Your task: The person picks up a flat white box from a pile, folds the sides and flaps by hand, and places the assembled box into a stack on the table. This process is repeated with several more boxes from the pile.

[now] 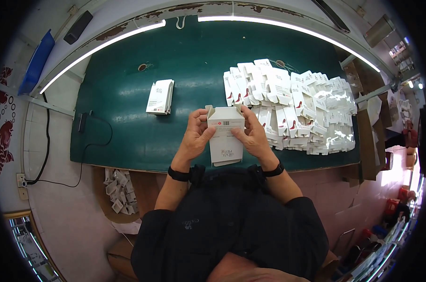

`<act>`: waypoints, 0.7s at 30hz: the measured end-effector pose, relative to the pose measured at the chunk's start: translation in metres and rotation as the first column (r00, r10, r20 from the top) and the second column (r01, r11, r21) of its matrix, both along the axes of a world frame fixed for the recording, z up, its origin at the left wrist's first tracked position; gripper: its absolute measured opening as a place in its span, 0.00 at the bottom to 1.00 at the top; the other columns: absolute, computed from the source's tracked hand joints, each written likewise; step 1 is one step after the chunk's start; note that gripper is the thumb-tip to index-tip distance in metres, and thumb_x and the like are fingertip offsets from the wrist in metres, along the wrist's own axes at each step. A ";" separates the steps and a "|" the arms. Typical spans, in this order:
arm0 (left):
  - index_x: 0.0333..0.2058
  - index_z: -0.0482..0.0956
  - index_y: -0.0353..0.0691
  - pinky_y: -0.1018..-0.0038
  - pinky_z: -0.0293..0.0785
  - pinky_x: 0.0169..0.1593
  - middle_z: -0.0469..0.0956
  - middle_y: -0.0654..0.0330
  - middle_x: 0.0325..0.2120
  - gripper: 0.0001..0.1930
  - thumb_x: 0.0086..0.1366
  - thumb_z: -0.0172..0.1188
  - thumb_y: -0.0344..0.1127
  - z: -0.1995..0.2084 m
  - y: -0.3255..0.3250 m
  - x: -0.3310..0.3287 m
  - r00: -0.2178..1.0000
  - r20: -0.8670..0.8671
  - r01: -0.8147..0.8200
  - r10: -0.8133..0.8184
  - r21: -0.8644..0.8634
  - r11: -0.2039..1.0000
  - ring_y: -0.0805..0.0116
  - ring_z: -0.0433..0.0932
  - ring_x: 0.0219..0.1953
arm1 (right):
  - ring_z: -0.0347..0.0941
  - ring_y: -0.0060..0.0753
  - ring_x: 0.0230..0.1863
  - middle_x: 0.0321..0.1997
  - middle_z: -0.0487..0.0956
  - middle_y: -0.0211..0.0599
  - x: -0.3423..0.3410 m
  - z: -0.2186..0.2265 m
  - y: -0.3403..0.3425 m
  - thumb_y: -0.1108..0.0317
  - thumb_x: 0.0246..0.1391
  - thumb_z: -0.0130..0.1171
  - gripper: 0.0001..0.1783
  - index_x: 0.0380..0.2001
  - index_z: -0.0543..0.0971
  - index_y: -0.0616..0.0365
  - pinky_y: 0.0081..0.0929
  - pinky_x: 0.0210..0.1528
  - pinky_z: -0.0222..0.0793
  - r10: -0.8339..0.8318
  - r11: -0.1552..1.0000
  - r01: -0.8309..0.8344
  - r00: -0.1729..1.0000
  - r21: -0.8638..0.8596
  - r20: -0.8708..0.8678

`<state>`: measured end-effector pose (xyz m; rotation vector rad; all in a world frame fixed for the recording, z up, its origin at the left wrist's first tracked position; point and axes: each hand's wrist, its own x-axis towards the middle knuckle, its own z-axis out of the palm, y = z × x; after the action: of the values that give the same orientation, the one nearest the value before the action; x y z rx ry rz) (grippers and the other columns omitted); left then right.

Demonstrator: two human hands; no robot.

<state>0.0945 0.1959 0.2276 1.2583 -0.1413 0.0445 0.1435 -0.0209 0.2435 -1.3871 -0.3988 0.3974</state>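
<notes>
A white carton is held between the left hand and the right hand, at the near edge of the green surface; each grip is narrow, closed on one side edge, thumbs on the printed face. It should be light, thin card, fairly stiff but easily creased (the end flaps most of all), so the side edges look the best hold. Count: one carton held, one small stack to the left, one large heap to the right, its cartons too overlapped to number.
</notes>
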 end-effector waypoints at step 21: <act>0.51 0.68 0.44 0.69 0.67 0.63 0.72 0.63 0.51 0.25 0.60 0.74 0.32 -0.003 0.009 -0.007 0.968 -0.147 0.188 -0.204 -0.118 0.975 0.69 0.69 0.58 | 0.75 0.25 0.52 0.56 0.76 0.35 0.010 0.005 -0.013 0.70 0.55 0.71 0.19 0.48 0.76 0.58 0.25 0.55 0.75 -0.063 0.997 0.068 0.991 0.044 -0.114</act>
<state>0.0873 0.2049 0.2249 1.1343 -0.1242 -0.2165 0.1539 -0.0340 0.2490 -1.3211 -0.2676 0.4079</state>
